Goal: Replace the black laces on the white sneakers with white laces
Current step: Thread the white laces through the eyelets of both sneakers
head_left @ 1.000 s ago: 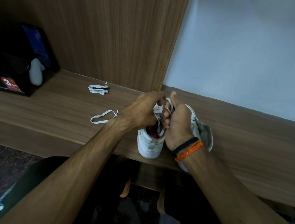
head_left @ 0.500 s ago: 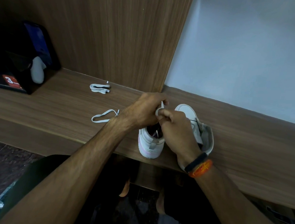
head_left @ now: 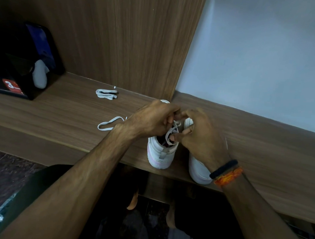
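Note:
Two white sneakers stand heel-toward-me on the wooden shelf (head_left: pixel 63 115). Over the left sneaker (head_left: pixel 159 155), my left hand (head_left: pixel 153 119) and my right hand (head_left: pixel 199 135) meet, each pinching part of the white lace (head_left: pixel 171 133) threaded in its top eyelets. A loose end of that lace (head_left: pixel 108 123) trails out on the shelf behind my left wrist. The right sneaker (head_left: pixel 198 170) sits beside it, mostly hidden under my right hand and wrist. A second white lace (head_left: pixel 106 93), folded in a bundle, lies farther back by the wooden panel. No black lace is visible.
A black box (head_left: pixel 12 87) with a red label and a dark bag (head_left: pixel 40 47) with a white object sit at the shelf's far left. A wooden panel (head_left: pixel 129 36) and a pale wall (head_left: pixel 255 51) rise behind. My legs and dark floor lie below the shelf edge.
My right hand turned from thumb-up beside the sneaker to lying flat over it, fingers now pinching the lace loop. The left hand stayed on the lace above the left sneaker.

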